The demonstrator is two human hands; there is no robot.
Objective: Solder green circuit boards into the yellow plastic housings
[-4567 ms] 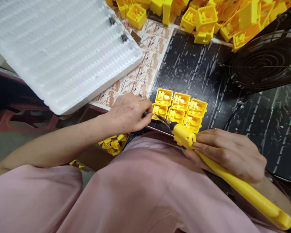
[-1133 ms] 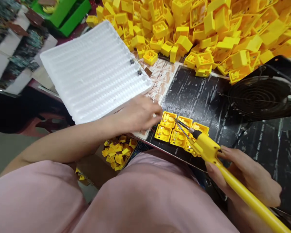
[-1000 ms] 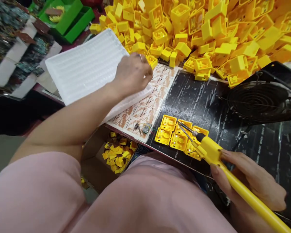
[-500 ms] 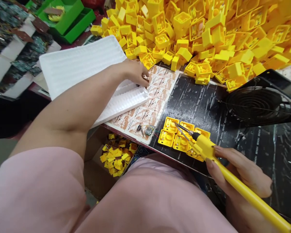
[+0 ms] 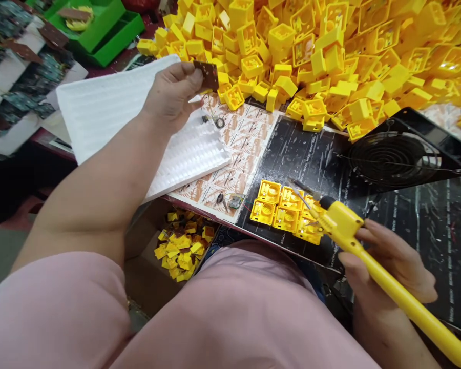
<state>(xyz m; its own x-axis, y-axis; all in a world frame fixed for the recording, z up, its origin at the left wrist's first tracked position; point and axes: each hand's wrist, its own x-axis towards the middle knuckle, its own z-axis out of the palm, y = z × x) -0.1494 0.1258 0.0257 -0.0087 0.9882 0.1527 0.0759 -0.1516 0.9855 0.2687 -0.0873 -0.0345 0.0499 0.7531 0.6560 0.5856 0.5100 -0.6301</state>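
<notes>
My left hand (image 5: 172, 95) is raised over the white foam sheet (image 5: 111, 102), its thumb and fingers pinching a small brown rectangular plate (image 5: 206, 76). Just below the hand is a dark ring-shaped part (image 5: 219, 122) with thin wires; whether it hangs from the plate I cannot tell. My right hand (image 5: 392, 266) grips a yellow soldering iron (image 5: 343, 225), its tip pointing left over a cluster of open yellow cases (image 5: 285, 219) set in two rows on the black mat (image 5: 303, 148). Left of the cases lies a small circuit board (image 5: 236, 201) with thin wires and a small black part.
A big heap of yellow cases (image 5: 284, 41) covers the back of the table. A black fan (image 5: 395, 148) stands at the right. Green trays (image 5: 115, 38) and circuit boards are at the far left. Below the table edge, a cardboard box (image 5: 146, 271) holds yellow and brown pieces.
My left hand has lifted from the foam sheet's right edge, up and leftward, and now shows the brown plate. The soldering iron has shifted slightly right, away from the left cases.
</notes>
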